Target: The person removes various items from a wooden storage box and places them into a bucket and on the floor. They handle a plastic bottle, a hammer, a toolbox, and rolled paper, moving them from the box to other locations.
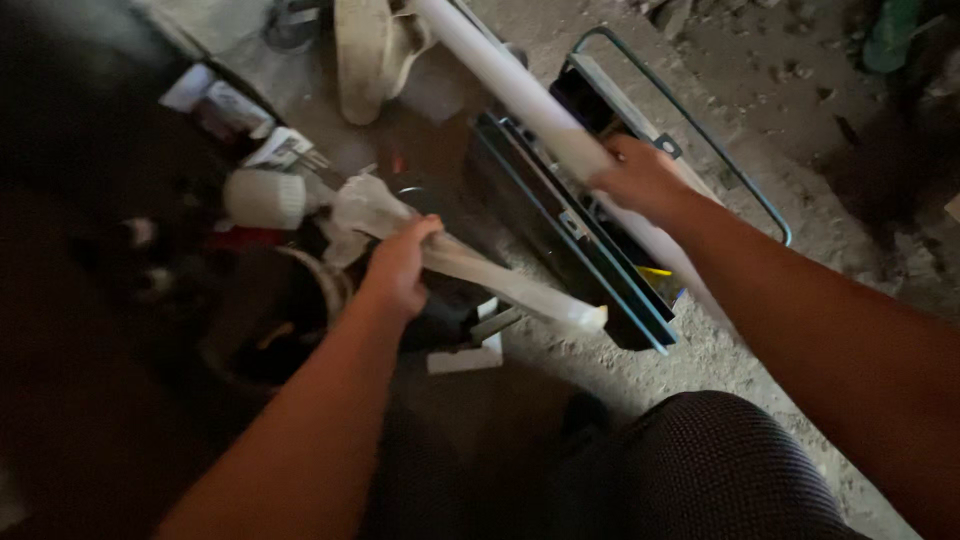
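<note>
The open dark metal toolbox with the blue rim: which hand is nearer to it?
Right. The right hand grips the long white plastic pipe directly over the toolbox; the left hand holds crumpled translucent plastic wrap beside it.

A dusty dirt floor (700, 360) bears an open dark toolbox (560, 230) and a white tub (265, 198).

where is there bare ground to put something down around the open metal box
Bare dirt floor lies right of the dark open metal toolbox, beyond its wire handle, and a strip below its near corner. Left of the left hand it is crowded: white tub, crumpled plastic, packets.
</note>
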